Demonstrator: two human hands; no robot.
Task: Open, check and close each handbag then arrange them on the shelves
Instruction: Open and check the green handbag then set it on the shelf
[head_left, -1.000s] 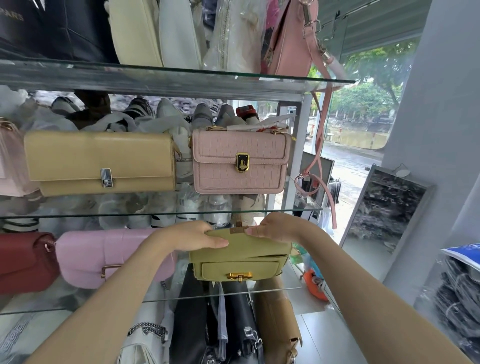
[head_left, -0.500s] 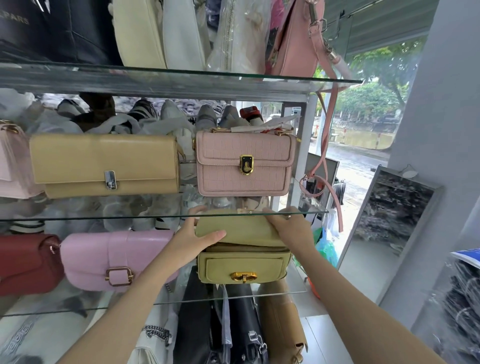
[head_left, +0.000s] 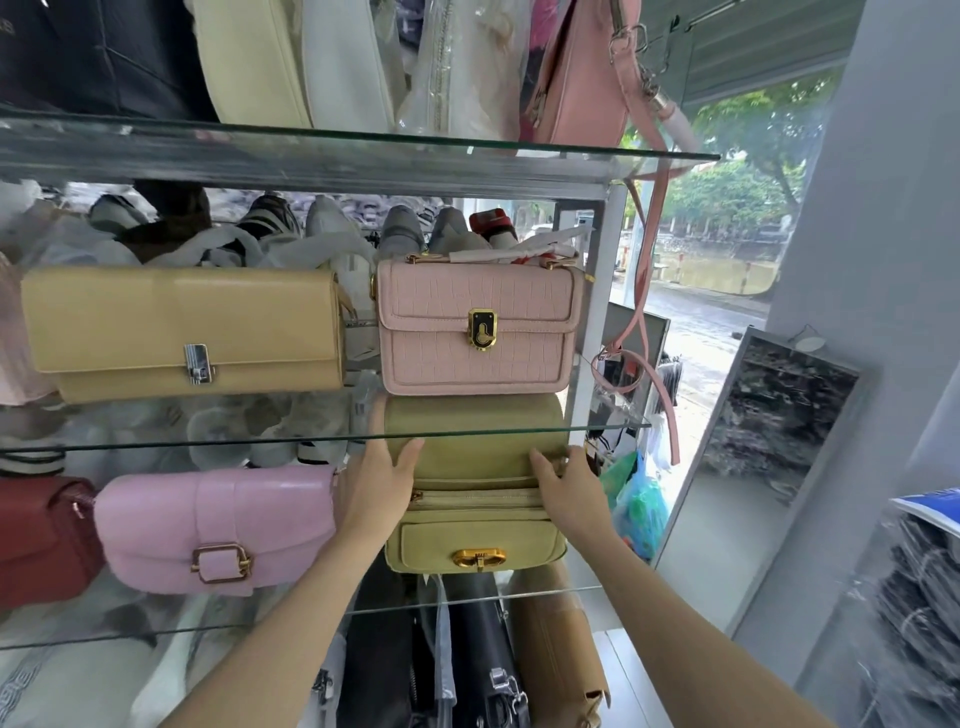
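Closest to the camera, two bare forearms reach up to a glass shelf unit, where the left hand (head_left: 382, 480) and right hand (head_left: 569, 486) hold up the lifted flap (head_left: 475, 441) of a yellow-green handbag (head_left: 475, 540). Left fingers lie spread and nearly straight against the flap's left edge, thumb on its face; right fingers curl over the flap's lower right edge. With the flap raised behind the edge of the middle glass shelf (head_left: 208, 446), a zip (head_left: 478, 500) runs across the bag's exposed top, and what lies inside cannot be seen. A gold clasp (head_left: 478, 560) sits on its front pocket. The bag stands at the right end of the lower glass shelf (head_left: 457, 603), just beside a pink buckled handbag (head_left: 218, 530), with a dark red bag (head_left: 41, 540) at the far left. Beneath that shelf stand black bags (head_left: 467, 670) and a tan bag (head_left: 561, 660). On the middle shelf above, a closed tan flap bag (head_left: 182, 332) sits beside a closed pale pink textured handbag (head_left: 478, 327) with a gold lock. Farther back, wrapped shoes (head_left: 270, 228) crowd behind them. On the top glass shelf (head_left: 363, 150) stand cream, white and salmon bags, the salmon bag's strap (head_left: 649, 249) dangling down the right side.
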